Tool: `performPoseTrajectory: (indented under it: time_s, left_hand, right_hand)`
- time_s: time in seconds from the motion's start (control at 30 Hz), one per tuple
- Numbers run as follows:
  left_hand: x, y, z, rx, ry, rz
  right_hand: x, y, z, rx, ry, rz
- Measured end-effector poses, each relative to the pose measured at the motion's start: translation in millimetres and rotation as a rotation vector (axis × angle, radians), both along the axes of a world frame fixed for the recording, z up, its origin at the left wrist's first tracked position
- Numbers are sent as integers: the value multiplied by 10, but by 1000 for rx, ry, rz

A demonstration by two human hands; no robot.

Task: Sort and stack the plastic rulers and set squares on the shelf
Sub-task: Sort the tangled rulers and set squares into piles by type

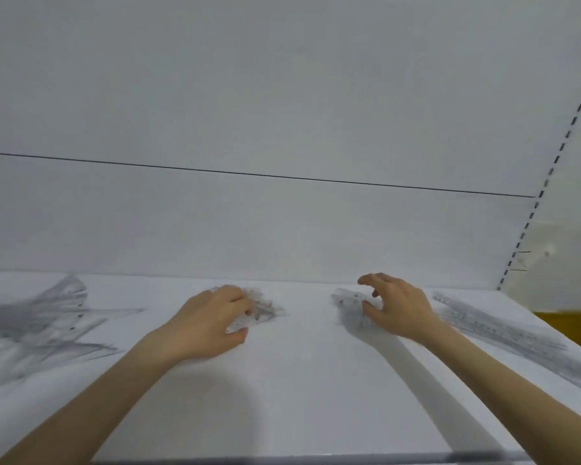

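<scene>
gripping is seen at the left hand [212, 318], whose fingers and thumb are curled round a small clear plastic piece [260, 312] held low over the white shelf [299, 380]. the right hand [394, 307] is curled over a short clear ruler [348, 302], thumb against it; whether it is truly pinched cannot be told through the blur. a loose heap of set squares [44, 323] is spread at far left, and a stack of long rulers [503, 333] lies at far right, along the shelf's side edge. slippage is judged the main risk: smooth plastic could be dropped, or the long stack nudged over the edge if a piece is laid askew.
</scene>
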State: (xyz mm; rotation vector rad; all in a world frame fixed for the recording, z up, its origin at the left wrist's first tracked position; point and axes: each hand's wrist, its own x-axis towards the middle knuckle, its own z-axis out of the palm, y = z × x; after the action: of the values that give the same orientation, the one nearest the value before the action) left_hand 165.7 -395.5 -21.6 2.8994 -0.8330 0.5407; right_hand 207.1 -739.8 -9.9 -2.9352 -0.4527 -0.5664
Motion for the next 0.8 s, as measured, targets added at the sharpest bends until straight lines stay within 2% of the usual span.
performPoseTrajectory:
  time_s: [0.27,0.43,0.53,0.63,0.8]
  left_hand:
    - [-664,1612,185,18,28,326]
    - [-1210,2856,167,-135,54,541]
    - [-1421,3426,110,-163,69,644]
    - [-1539,3902,4,-211,129,664]
    - [-1472,4271,-98,-206,172,562]
  right_hand:
    - [7,1694,206,-61,15,197]
    - [-83,3036,197,-51,56,436]
    - [-217,3756,114,-32,157,596]
    - [-371,4360,-6,-72,211,630]
    - [-487,4898,-113,-100,239,539]
